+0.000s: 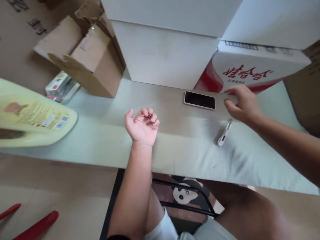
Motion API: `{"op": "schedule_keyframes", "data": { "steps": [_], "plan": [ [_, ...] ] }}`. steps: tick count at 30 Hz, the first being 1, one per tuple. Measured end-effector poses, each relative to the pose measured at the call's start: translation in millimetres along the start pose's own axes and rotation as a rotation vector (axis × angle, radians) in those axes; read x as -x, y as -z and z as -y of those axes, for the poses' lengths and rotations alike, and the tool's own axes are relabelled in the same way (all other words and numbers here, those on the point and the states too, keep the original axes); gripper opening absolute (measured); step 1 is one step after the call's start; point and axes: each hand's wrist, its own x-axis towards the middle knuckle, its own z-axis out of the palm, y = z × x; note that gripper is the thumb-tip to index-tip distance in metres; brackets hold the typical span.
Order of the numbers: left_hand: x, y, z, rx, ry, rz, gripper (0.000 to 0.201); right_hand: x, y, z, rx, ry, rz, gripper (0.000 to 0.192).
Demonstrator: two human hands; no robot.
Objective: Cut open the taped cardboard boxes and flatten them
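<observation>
My left hand [142, 128] is held palm up over the middle of the pale green tabletop. Its thumb stands apart and the fingers curl loosely around a tiny thin dark sliver, too small to name. At the right, my right hand [242, 103] hovers at or rests on the far part of the table, with a gap between thumb and index finger; the other fingers are partly hidden. Left of it lies a phone [199, 100] with a black screen. Below it is a white utility knife [224, 133], its tip pointing towards my right hand.
Large white boxes [165, 53] and a red-and-white carton [250, 68] stand along the back. On the left are an open cardboard box [105, 73], a clear plastic container [63, 88] and a big yellow bottle [40, 116]. A panda-print item [185, 195] shows below the table edge.
</observation>
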Motion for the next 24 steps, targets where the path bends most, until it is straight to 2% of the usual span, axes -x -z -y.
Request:
{"op": "schedule_keyframes", "data": {
  "steps": [2,8,11,14,16,19,21,24],
  "plan": [
    [5,4.7,-14,0.057,-0.038,-0.004,0.061,-20,-25,46,-0.01,0.178,0.05,0.024],
    [11,17.9,-51,0.173,-0.093,-0.004,0.06,-77,-117,210,-0.097,0.477,0.222,0.035],
    [12,24.8,-62,0.221,-0.127,0.05,0.059,-104,-150,286,-0.163,0.561,0.355,0.04],
    [14,30.6,-66,0.253,-0.205,0.136,0.057,-128,-170,342,-0.231,0.578,0.408,0.042],
    [16,33.4,-66,0.25,-0.276,0.179,0.056,-139,-177,365,-0.223,0.61,0.439,0.044],
    [17,36.5,-64,0.227,-0.354,0.223,0.059,-144,-183,379,-0.15,0.638,0.468,0.056],
    [17,37.9,-61,0.208,-0.387,0.239,0.059,-140,-182,376,-0.165,0.61,0.439,0.059],
    [17,39.0,-57,0.159,-0.408,0.234,0.061,-126,-178,354,-0.263,0.548,0.389,0.057]
  ]
}}
